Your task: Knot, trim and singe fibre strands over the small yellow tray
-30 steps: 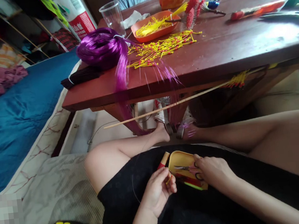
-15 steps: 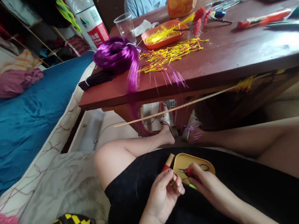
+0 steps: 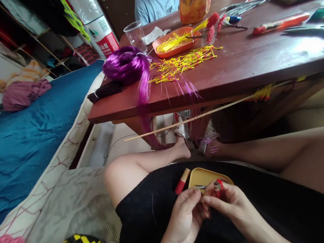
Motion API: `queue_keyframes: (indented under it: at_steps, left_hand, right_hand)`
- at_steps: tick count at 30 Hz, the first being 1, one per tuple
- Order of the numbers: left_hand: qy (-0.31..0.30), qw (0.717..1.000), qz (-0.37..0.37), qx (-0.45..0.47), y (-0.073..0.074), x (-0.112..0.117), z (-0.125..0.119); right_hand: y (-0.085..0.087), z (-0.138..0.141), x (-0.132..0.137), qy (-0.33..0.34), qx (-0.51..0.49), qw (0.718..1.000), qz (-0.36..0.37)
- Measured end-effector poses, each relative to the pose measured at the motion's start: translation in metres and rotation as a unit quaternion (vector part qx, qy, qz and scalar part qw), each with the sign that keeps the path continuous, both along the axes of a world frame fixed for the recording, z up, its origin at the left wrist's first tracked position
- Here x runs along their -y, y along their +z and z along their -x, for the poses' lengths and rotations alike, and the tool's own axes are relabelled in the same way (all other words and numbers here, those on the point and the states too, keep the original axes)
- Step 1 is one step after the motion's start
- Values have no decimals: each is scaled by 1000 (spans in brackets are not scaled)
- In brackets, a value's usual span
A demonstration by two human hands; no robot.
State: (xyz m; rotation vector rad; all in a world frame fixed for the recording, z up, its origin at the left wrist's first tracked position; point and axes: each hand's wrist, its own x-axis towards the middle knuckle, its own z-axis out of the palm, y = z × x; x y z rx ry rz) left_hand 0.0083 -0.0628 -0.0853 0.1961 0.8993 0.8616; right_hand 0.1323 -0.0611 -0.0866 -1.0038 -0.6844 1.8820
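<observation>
Over my lap, my left hand (image 3: 188, 214) is closed in a pinch, and its fingertips meet those of my right hand (image 3: 231, 201). Whatever small piece lies between the fingertips is too hidden to name. Tucked in my right hand is a small red lighter-like thing (image 3: 218, 185) with a round metal end. Just beyond the hands, a yellow tray (image 3: 203, 173) rests on the black cloth over my lap, with a metal blade (image 3: 200, 186) partly showing in it. A red tube with a tan end (image 3: 182, 181) lies left of the tray.
On the brown table (image 3: 231, 63) are a purple fibre coil (image 3: 126, 65), yellow red-tipped stems (image 3: 184, 64), an orange dish (image 3: 177, 50) and a plastic cup (image 3: 135, 36). A thin stick (image 3: 185, 122) juts out below the table edge. Another person (image 3: 156, 3) sits opposite.
My right hand has come left and its fingertips now meet the left hand's. The red thing's metal end has come into view. The yellow bit in my left fingers is no longer visible.
</observation>
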Motion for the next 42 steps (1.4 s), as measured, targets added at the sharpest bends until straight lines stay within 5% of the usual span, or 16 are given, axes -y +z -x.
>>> queue_keyframes:
  at_steps: [6, 14, 42]
  left_hand:
    - [33, 999, 34, 3, 4, 0, -5]
    - [19, 1000, 20, 8, 6, -1, -5]
    - [28, 999, 24, 22, 3, -1, -7]
  right_hand:
    - [-1, -5, 6, -33, 36, 999, 19]
    - [-5, 1, 12, -56, 146, 979, 131]
    - [-17, 3, 14, -59, 169, 976, 123]
